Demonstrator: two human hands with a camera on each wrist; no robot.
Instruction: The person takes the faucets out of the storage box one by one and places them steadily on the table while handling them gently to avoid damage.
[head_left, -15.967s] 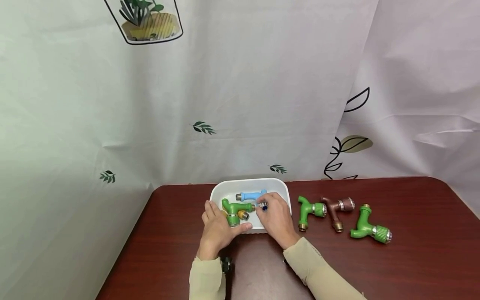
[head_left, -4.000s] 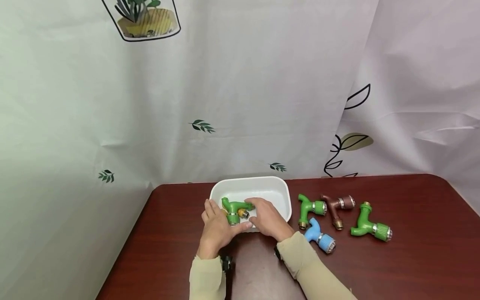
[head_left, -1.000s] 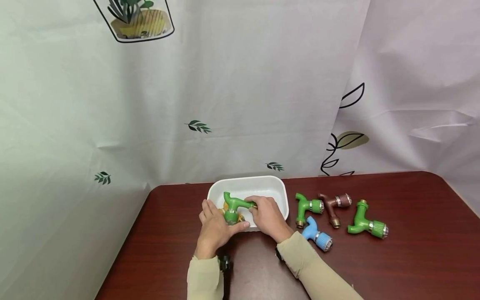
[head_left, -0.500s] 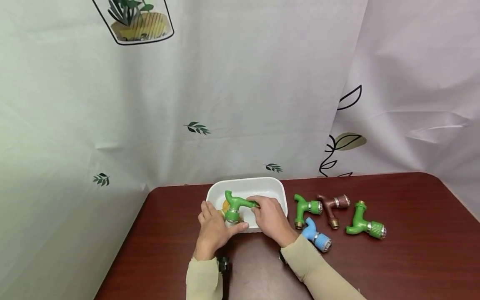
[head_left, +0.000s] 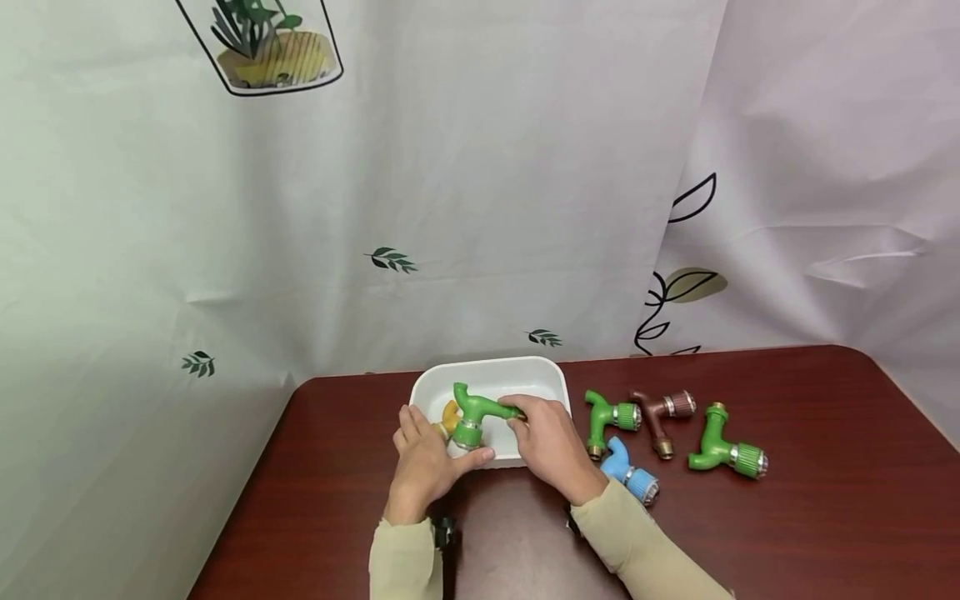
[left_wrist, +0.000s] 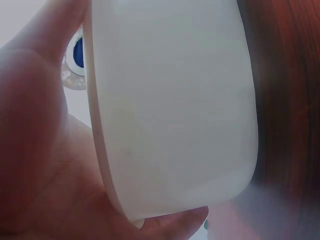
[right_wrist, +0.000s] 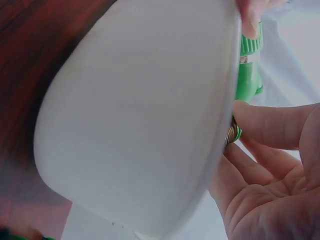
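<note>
- Right hand point(head_left: 551, 442): thumb and fingers clamped on the threaded brass end of a green tap point(head_left: 480, 407).
- That green tap is over the white tray point(head_left: 517, 373), with its spout and ribbed handle toward the tray's left side.
- Left hand point(head_left: 426, 467): fingers straight, thumb spread apart from them, resting at the tray's near left corner.
- Yellow tap point(head_left: 450, 417): in the tray, between the left fingers and the held tap, partly hidden.
- Right of the tray, on the dark red worktop point(head_left: 840, 483): a second green tap point(head_left: 602, 417), a brown tap point(head_left: 657, 408) just beside it, a blue tap point(head_left: 618, 462) nearer the person, and a third green tap point(head_left: 716, 446) farthest right.
- Behind: pale cloth point(head_left: 480, 183) with leaf prints.
</note>
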